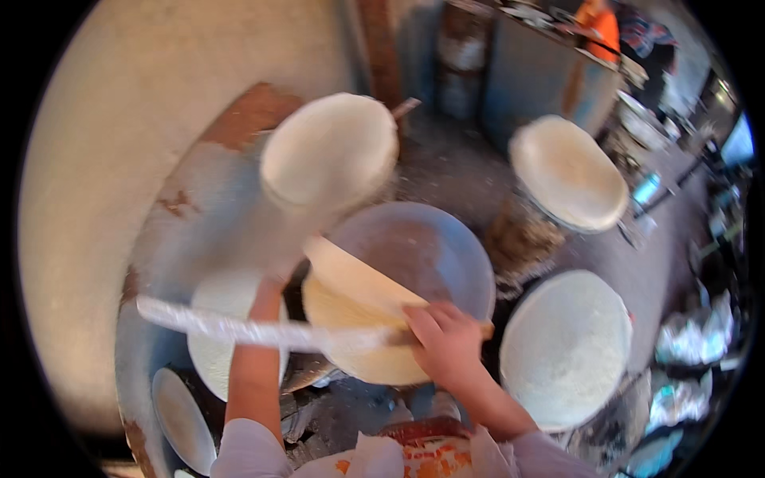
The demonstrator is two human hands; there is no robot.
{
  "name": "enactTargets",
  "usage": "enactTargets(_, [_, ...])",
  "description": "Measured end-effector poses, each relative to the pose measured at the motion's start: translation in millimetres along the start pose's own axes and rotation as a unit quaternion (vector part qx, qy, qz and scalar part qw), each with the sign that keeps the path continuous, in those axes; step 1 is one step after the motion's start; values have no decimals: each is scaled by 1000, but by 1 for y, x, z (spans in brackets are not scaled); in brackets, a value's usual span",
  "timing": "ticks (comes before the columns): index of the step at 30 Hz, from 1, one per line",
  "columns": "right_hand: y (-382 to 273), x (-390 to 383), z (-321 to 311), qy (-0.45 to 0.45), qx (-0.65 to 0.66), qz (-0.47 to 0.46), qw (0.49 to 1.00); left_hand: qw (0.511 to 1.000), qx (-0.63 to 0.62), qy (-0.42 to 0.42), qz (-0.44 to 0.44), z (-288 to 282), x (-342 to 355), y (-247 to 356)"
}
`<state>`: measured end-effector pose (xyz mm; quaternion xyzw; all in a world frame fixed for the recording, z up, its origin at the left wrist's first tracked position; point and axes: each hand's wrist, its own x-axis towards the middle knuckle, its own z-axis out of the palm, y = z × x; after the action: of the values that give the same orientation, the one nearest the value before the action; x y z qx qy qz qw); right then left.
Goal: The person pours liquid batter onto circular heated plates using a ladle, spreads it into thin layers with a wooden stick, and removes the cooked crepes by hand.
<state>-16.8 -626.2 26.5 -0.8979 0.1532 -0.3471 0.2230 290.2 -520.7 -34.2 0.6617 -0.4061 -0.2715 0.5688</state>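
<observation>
My right hand (446, 341) is closed around the wooden handle end of a long stick (231, 325) with a whitish, shiny wrapped length. This stick extends leftward, passing in front of my left forearm. Beneath it a large thin round flatbread (374, 368), pale yellow, has its upper part lifted and folded over. The bread overlaps the near left side of a wide grey round pan (446, 247). Near the bread's left edge is my left hand (279, 275), smeared by motion, its fingers unclear.
Large pale round discs stand around me: far left (328, 147), far right (567, 171), near right (567, 350) and left (209, 338). A grey oval plate (183, 421) leans at lower left. Wrapped plastic bundles (697, 334) lie rightward. Someone in orange (599, 32) is beyond a bluish counter (530, 76).
</observation>
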Motion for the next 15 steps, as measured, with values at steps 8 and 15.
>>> enactTargets(8, [-16, -2, -30, 6, 61, 72, 996, 993, 3, 101, 59, -37, -95, 36])
enactTargets(15, [10, 5, -120, 56, 307, 258, 914, 958, 211, 196, 4, 13, -119, 168])
